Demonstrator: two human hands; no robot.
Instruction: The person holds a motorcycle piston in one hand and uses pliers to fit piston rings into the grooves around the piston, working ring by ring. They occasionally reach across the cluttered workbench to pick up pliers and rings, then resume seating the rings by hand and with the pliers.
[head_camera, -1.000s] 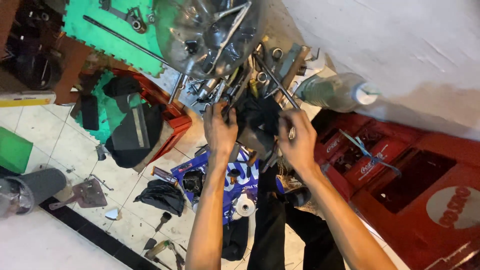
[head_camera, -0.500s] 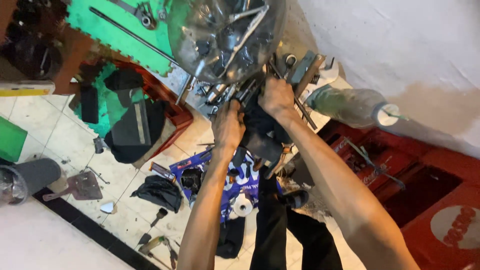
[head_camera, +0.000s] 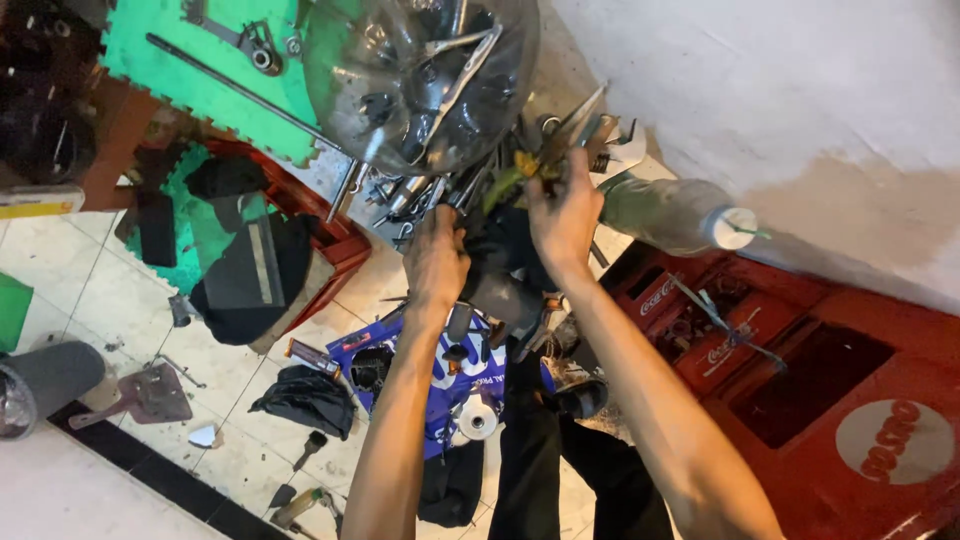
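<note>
The person's left hand (head_camera: 435, 262) rests on a pile of metal tools (head_camera: 420, 190). Its fingers are curled down into the pile and look closed around one of the tools, but which one is hidden. The right hand (head_camera: 563, 215) is a little higher and just beside it. The right fingers are pinched on a pair of pliers with yellow grips (head_camera: 535, 165), and the long metal tips of the pliers point up toward the white wall (head_camera: 800, 90).

The tool pile lies right under a big shiny metal bowl (head_camera: 420, 70), which has more tools inside. A green foam mat (head_camera: 190, 70) sits to the left of the bowl, with a long thin rod (head_camera: 230, 85) lying across it. A clear plastic bottle with a white cap (head_camera: 675, 215) lies on its side just right of the right hand. Red crates (head_camera: 820, 390) stand below the bottle. On the tiled floor (head_camera: 90, 290) there is a blue bag (head_camera: 440, 370), a roll of white tape (head_camera: 477, 418) and some dark rags (head_camera: 305, 400).
</note>
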